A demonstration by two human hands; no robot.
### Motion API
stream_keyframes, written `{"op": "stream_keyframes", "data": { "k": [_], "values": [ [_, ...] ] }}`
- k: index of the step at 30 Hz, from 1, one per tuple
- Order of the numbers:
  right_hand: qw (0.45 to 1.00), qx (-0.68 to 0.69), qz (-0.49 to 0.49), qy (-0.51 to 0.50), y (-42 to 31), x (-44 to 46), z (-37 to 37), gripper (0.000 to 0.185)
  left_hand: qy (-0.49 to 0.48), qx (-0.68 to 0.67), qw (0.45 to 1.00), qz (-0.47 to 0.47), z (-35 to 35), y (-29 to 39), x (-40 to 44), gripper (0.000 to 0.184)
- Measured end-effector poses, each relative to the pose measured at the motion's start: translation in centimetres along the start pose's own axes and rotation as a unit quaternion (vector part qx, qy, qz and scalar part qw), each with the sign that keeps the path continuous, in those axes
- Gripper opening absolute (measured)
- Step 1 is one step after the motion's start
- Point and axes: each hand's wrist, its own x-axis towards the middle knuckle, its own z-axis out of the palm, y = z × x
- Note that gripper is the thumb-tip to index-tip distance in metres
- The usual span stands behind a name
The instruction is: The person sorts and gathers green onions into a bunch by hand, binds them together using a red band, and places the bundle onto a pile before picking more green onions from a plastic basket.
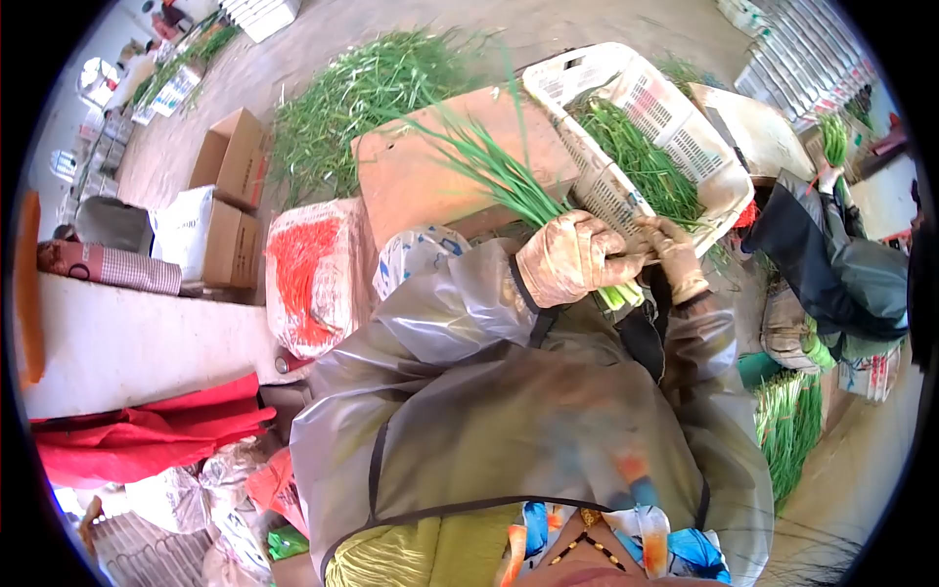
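My left hand [572, 257], in a dirty tan glove, is wrapped around a bunch of chives [518, 191]. The long green leaves point up and left over a brown board [460, 147], and the pale cut ends [621, 295] stick out below the fist. Close beside it, my right hand [675, 259], gloved too, has its fingers curled in near the knuckles of the left, by the near edge of the crate. Whatever may be between the right fingers is hidden. A white plastic crate [719, 147] with loose green leaves [636, 157] stands just beyond my hands.
A big heap of green leaves [367, 93] lies past the board. Red ties [293, 279] rest on a wrapped bundle [337, 245] at left, near cardboard boxes [230, 161]. At right, a co-worker [856, 264] holds up a green bunch [833, 139]; more bunched chives [790, 421] lie nearer.
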Motion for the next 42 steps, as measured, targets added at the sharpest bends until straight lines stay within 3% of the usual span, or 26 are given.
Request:
{"op": "stream_keyframes", "data": {
  "k": [1, 3, 4, 5, 6, 7, 8, 9, 11, 12, 13, 17, 19, 20, 21, 22, 23, 24, 25, 27, 28, 31, 36, 38, 41, 42],
  "values": [
    [0.999, 0.045, -0.012, 0.002, -1.9, -0.8, 1.0, 0.022, 0.051, -0.008, 0.998, -0.03, 0.3, 0.1, -0.4, 0.037],
    [0.985, -0.038, -0.166, -0.016, -6.4, -2.6, 4.3, 0.022, 0.086, -0.194, 0.966, -0.145, 0.2, -0.4, -0.6, 0.028],
    [0.97, -0.061, -0.219, -0.084, -7.8, -3.0, 5.6, 0.028, 0.134, -0.275, 0.929, -0.209, -0.4, -0.4, -0.4, 0.024],
    [0.954, 0.167, -0.173, -0.179, -5.8, -1.9, 6.9, 0.05, 0.186, -0.347, 0.88, -0.266, -1.0, -0.5, -0.1, 0.021],
    [0.945, -0.011, -0.257, -0.204, -4.8, -1.3, 8.1, 0.062, 0.26, -0.516, 0.751, -0.319, -0.6, -0.6, -0.4, 0.02],
    [0.896, -0.184, -0.341, -0.216, -3.9, -1.0, 9.3, 0.075, 0.326, -0.661, 0.582, -0.343, -0.3, -0.8, -0.7, 0.019],
    [0.921, -0.228, -0.273, -0.157, -3.1, -1.5, 11.6, 0.089, 0.329, -0.672, 0.547, -0.376, -0.7, -1.7, -1.3, 0.023],
    [0.963, -0.066, -0.169, -0.199, -2.4, -1.1, 13.5, 0.068, 0.341, -0.713, 0.484, -0.376, -0.5, -2.6, -2.4, 0.025],
    [0.976, -0.067, -0.009, -0.208, -1.0, 0.5, 14.6, 0.042, 0.381, -0.686, 0.428, -0.449, -0.9, -3.7, -4.4, 0.026],
    [0.966, 0.031, 0.021, -0.255, -0.5, 0.6, 15.1, 0.023, 0.368, -0.705, 0.408, -0.448, -0.8, -4.5, -5.9, 0.026],
    [0.956, 0.025, 0.08, -0.28, -0.4, 1.1, 15.4, 0.024, 0.331, -0.702, 0.432, -0.459, -1.8, -5.4, -7.2, 0.028],
    [0.975, -0.029, 0.106, -0.195, -1.1, 3.4, 16.3, 0.026, 0.348, -0.358, 0.638, -0.586, -8.4, -10.4, -13.4, 0.028],
    [0.984, -0.048, 0.114, -0.13, -0.2, 4.9, 15.3, 0.025, 0.334, -0.243, 0.674, -0.612, -9.9, -15.1, -23.3, 0.024],
    [0.984, -0.055, 0.129, -0.107, 0.2, 5.5, 15.0, 0.023, 0.389, -0.369, 0.58, -0.613, -10.7, -16.5, -27.8, 0.023],
    [0.983, -0.063, 0.139, -0.097, 1.0, 6.0, 14.7, 0.022, 0.354, -0.245, 0.562, -0.706, -11.7, -16.8, -32.3, 0.022],
    [0.98, -0.075, 0.16, -0.092, 1.8, 6.2, 14.4, 0.022, 0.164, -0.119, 0.594, -0.778, -13.5, -17.5, -36.9, 0.022],
    [0.976, -0.086, 0.181, -0.087, 2.7, 6.6, 14.2, 0.022, 0.136, -0.033, 0.584, -0.8, -12.4, -18.8, -46.8, 0.023],
    [0.975, -0.086, 0.184, -0.088, 3.7, 6.9, 14.2, 0.022, 0.092, -0.003, 0.545, -0.834, -12.9, -19.0, -48.7, 0.025],
    [0.971, -0.084, 0.199, -0.105, 4.8, 7.2, 14.1, 0.021, 0.09, -0.003, 0.542, -0.836, -13.6, -19.4, -49.2, 0.025],
    [0.964, -0.085, 0.22, -0.12, 5.9, 7.8, 14.4, 0.021, -0.109, 0.137, 0.533, -0.828, -14.7, -20.2, -49.7, 0.027],
    [0.959, -0.077, 0.235, -0.135, 6.2, 8.1, 14.7, 0.02, -0.106, 0.118, 0.493, -0.856, -14.5, -21.4, -51.2, 0.032],
    [0.95, -0.07, 0.271, -0.141, 7.3, 8.9, 15.6, 0.021, -0.16, 0.207, 0.506, -0.822, -14.1, -23.5, -47.4, 0.037],
    [0.931, -0.075, 0.327, -0.144, 7.7, 9.8, 16.6, 0.022, -0.195, 0.304, 0.475, -0.802, -12.5, -26.9, -49.1, 0.05],
    [0.929, -0.082, 0.333, -0.139, 7.5, 10.1, 17.0, 0.023, -0.253, 0.264, 0.454, -0.812, -13.1, -27.4, -48.3, 0.046],
    [0.93, -0.075, 0.332, -0.137, 8.1, 10.1, 16.5, 0.023, -0.276, 0.279, 0.51, -0.766, -14.2, -27.1, -53.0, 0.032],
    [0.935, -0.061, 0.32, -0.139, 8.5, 10.2, 16.3, 0.023, -0.184, 0.233, 0.478, -0.826, -14.9, -26.7, -53.0, 0.03]
  ]
}}
